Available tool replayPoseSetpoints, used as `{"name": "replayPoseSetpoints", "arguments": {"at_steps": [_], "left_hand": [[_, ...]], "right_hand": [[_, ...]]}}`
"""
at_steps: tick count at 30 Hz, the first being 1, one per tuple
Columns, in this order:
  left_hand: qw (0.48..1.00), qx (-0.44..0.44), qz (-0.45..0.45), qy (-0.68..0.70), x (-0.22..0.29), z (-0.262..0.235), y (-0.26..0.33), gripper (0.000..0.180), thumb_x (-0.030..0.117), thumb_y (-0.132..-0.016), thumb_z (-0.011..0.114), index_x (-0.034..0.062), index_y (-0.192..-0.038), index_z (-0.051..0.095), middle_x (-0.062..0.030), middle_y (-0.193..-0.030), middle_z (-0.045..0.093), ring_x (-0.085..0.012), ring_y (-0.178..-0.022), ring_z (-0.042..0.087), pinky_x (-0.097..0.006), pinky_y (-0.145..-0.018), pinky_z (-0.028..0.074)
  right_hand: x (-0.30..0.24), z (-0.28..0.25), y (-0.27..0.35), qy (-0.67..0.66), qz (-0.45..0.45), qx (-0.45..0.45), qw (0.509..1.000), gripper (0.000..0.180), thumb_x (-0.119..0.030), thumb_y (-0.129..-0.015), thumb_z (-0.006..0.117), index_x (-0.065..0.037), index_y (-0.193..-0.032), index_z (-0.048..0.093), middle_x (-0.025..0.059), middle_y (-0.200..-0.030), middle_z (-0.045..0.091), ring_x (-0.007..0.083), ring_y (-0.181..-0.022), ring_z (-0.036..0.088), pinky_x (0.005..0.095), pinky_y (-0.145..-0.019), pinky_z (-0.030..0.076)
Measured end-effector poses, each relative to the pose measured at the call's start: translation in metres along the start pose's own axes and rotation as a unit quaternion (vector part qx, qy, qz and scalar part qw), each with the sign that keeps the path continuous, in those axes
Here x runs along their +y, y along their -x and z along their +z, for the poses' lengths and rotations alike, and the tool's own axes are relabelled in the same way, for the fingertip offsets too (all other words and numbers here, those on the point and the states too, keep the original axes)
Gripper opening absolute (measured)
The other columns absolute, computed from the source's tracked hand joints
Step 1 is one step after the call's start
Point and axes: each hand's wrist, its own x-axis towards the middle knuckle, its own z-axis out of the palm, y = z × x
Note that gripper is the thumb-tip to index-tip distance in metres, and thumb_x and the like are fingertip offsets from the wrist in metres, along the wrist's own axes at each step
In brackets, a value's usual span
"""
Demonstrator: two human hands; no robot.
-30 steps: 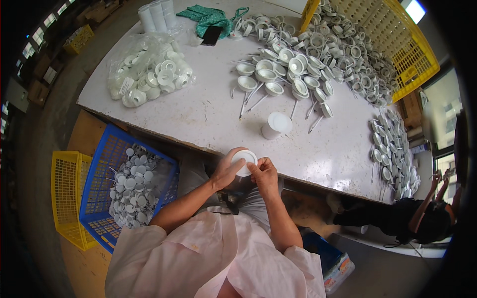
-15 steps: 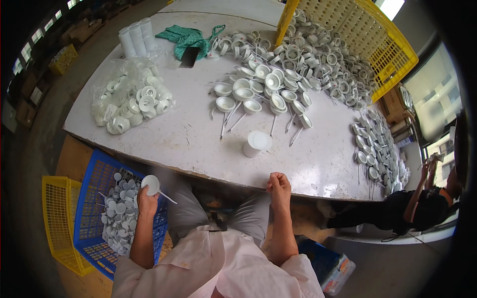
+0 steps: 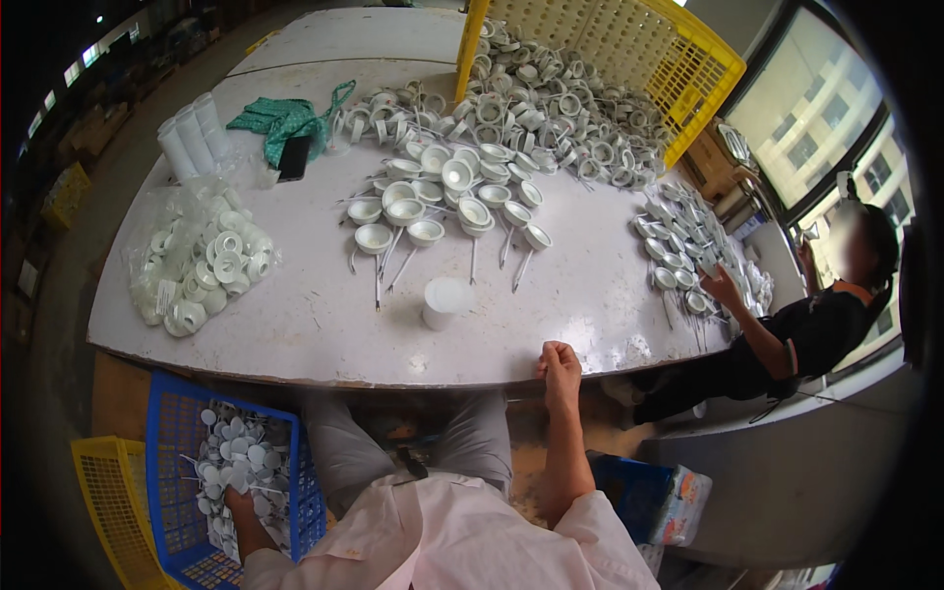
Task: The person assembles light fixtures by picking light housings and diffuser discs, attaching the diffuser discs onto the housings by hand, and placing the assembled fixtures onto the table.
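Observation:
My left hand (image 3: pixel 236 501) is down in the blue plastic basket (image 3: pixel 221 395), against a heap of round white parts with thin leads (image 3: pixel 236 447). Its fingers are mostly hidden, so I cannot tell what they hold. At the table's front edge is my right hand (image 3: pixel 560 362), its fingers drawn together; anything between them is too small to make out. Ahead of it stands a white cylindrical tub (image 3: pixel 447 302). Beyond the tub, several white cup-shaped parts with wire tails (image 3: pixel 425 232) lie grouped on the white table (image 3: pixel 374 339).
A tipped yellow crate (image 3: pixel 700 64) spills a large pile of white ring-shaped parts (image 3: pixel 560 108). On the left are a clear bag of white rings (image 3: pixel 202 261), white tubes (image 3: pixel 194 138), a green cloth (image 3: pixel 280 120) and a phone (image 3: pixel 294 157). A person (image 3: pixel 836 315) handles similar parts at right.
My left hand has gone down into the blue basket; the white round part it held up is no longer visible in it. The view has shifted. The person at right now reaches to the parts.

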Motion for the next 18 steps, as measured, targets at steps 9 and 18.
{"name": "replayPoseSetpoints", "arguments": {"at_steps": [9,18], "left_hand": [[0.873,0.07,0.085,-0.475,0.026,-0.074,0.022,0.036,0.012,-0.067,0.075,0.0012,-0.099,0.062,-0.0197,-0.098,0.064,-0.0362,-0.092,0.062,-0.043,-0.076,0.05],[0.92,-0.006,-0.07,-0.385,0.021,-0.019,-0.005,0.032,0.013,-0.079,0.066,0.0051,-0.108,0.056,-0.0151,-0.103,0.062,-0.0289,-0.089,0.063,-0.035,-0.069,0.052]], "right_hand": [[-0.032,-0.07,-0.067,0.393,-0.146,0.28,0.863,0.027,-0.026,-0.079,0.067,-0.002,-0.09,0.061,0.01,-0.081,0.058,0.0229,-0.077,0.057,0.0351,-0.073,0.046],[-0.058,-0.077,-0.123,0.549,-0.055,0.301,0.778,0.048,-0.043,-0.075,0.065,-0.004,-0.102,0.063,0.0185,-0.103,0.062,0.034,-0.099,0.059,0.0412,-0.084,0.046]]}}
